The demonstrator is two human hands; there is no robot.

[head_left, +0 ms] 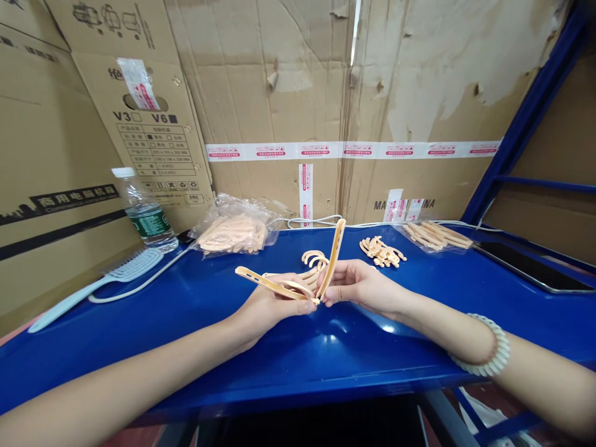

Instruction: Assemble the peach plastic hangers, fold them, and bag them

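Left hand [270, 310]: clamping thumb and fingers on the near end of the left strip [249, 273], pale and slotted, pointing it left and far; also crossing a thin curved piece [298, 286], with no telling whether gripping it too.
Right hand [351, 285]: pinching the low end of the right strip [336, 248], slotted as well, standing it steeply and leaning its top slightly right.
Meeting ends: sitting between both sets of fingertips, above the blue table [335, 366]; touching or nearly so, too small to tell.
Careful handling: probably going best by gripping close to the meeting ends, steadying the left strip while adjusting the right one; likely calling for light pressure, thin parts perhaps bending or cracking; leaving the contact point uncovered by the thumbs.
Loose curved pieces [314, 256]: lying just beyond the hands, partly hiding behind them.
Small-piece pile [382, 251]: lying farther right.
Bag of long strips [437, 234]: resting right of that pile.
Bulging clear bag [233, 233]: resting far left of the hands, holding similar pale parts.
Water bottle [149, 217]: standing farther left.
Hairbrush [135, 267]: lying nearer, below the bottle.
Dark flat device [535, 266]: lying at far right.
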